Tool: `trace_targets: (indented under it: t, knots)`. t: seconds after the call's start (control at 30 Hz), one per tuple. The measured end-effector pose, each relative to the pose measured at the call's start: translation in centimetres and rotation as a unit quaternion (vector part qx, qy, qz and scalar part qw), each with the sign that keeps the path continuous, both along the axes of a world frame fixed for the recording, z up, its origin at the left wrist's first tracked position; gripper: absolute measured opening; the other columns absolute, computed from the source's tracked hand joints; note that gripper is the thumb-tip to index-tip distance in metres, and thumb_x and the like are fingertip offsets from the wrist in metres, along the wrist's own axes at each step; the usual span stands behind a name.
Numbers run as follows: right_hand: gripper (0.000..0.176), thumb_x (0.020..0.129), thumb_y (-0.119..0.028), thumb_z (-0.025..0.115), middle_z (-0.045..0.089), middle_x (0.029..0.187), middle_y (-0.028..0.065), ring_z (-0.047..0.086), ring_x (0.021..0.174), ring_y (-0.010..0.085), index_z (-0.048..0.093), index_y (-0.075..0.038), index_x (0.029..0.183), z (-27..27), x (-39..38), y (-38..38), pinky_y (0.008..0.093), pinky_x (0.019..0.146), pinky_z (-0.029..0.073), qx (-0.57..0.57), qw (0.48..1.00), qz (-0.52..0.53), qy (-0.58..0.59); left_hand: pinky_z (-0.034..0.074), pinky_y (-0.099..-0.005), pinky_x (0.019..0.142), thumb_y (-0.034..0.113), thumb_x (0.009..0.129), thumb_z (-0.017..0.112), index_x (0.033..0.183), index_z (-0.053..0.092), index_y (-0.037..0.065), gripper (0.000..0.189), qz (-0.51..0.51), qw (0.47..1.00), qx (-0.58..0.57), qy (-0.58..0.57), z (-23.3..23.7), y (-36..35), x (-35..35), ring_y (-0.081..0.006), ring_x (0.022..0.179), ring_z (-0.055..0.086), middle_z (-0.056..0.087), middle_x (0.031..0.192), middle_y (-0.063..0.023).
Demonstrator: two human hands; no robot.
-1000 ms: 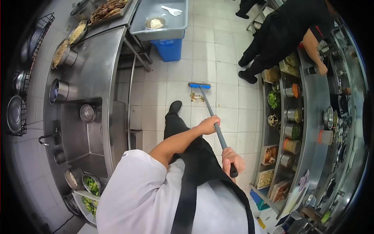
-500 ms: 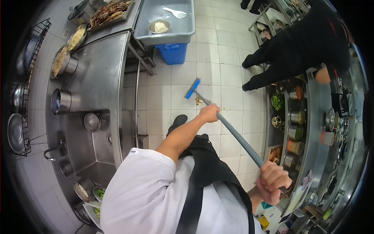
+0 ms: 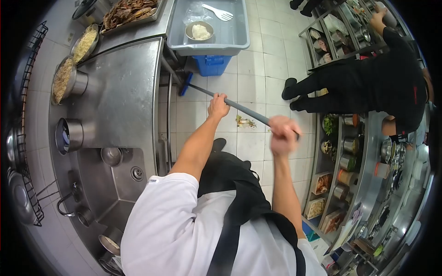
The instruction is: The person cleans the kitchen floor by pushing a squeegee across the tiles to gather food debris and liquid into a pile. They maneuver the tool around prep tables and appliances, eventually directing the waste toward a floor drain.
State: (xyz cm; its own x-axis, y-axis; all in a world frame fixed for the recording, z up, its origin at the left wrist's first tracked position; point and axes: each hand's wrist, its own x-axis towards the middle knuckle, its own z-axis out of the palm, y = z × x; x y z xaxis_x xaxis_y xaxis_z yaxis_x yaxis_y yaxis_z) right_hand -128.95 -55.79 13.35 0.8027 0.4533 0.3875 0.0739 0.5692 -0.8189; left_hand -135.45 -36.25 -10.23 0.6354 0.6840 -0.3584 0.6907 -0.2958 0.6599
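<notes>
1. Broom head (image 3: 186,84) has swung away from the scraps (image 3: 246,121), now beside the bench (image 3: 119,78), near the blue bin (image 3: 214,66).
2. Scraps on floor (image 3: 251,64), apart from the bristles; likely uncollected.
3. Grip: left hand (image 3: 218,106) clamped mid-handle (image 3: 247,112); right hand (image 3: 283,133), blurred, wrapped near its end.

L fingers (image 3: 218,100) grip broom pole (image 3: 251,112), R fingers (image 3: 286,127) nr its end, scraps (image 3: 240,120) on tiled flr (image 3: 251,63)

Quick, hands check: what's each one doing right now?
Left hand: closed, holding the gray broom handle partway along.
Right hand: closed, holding it near its end; blurred.
</notes>
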Motion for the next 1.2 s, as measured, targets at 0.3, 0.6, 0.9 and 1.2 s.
trace_targets:
  t: [0.3, 0.6, 0.9, 1.2]
  knots:
    - [0.028, 0.095, -0.010, 0.057, 0.047, 0.064, 0.0079, 0.045, 0.062, 0.0219, 0.045, -0.005, 0.071, 5.1, -5.3, -6.7, 0.0466, 0.074, 0.047, -0.119, 0.972, -0.150, 0.134, 0.056, -0.0519, 0.092, 0.034, 0.084, 0.073, 0.114, 0.074, 0.011, 0.037, -0.277, 0.948, -0.094, 0.126, 1.2, -4.2, -0.5, -0.0407, 0.113, 0.068, 0.066, 0.129, -0.0189]
    - [0.030, 0.081, -0.015, 0.069, 0.056, 0.054, 0.0077, 0.052, 0.052, 0.0226, 0.051, -0.006, 0.059, 15.5, -6.2, -9.6, 0.0435, 0.069, 0.043, -0.135, 0.978, 0.157, -0.014, 0.060, -0.0483, 0.081, 0.021, 0.073, 0.070, 0.092, 0.079, 0.010, 0.024, -0.500, 0.859, 0.006, 0.109, 8.3, -4.0, -0.7, -0.0348, 0.098, 0.074, 0.076, 0.100, -0.0171]
    - [0.018, 0.090, -0.005, 0.062, 0.056, 0.075, 0.0082, 0.054, 0.071, 0.0240, 0.053, -0.002, 0.075, 6.4, -13.3, 4.2, 0.0521, 0.095, 0.047, -0.228, 0.966, 0.071, -0.102, 0.057, -0.0504, 0.082, 0.024, 0.081, 0.075, 0.098, 0.076, 0.020, 0.018, -0.486, 0.857, 0.134, 0.109, 0.9, 13.0, -1.2, -0.0362, 0.101, 0.071, 0.075, 0.110, -0.0111]
    - [0.017, 0.072, -0.001, 0.061, 0.046, 0.064, 0.0107, 0.047, 0.060, 0.0305, 0.047, -0.002, 0.063, 9.6, -14.0, 0.4, 0.0425, 0.069, 0.044, -0.241, 0.940, 0.175, -0.166, 0.053, -0.0469, 0.093, 0.022, 0.086, 0.077, 0.099, 0.067, 0.013, 0.019, -0.216, 0.968, -0.015, -0.126, -5.2, 1.3, -10.2, -0.0376, 0.113, 0.063, 0.065, 0.114, -0.0150]
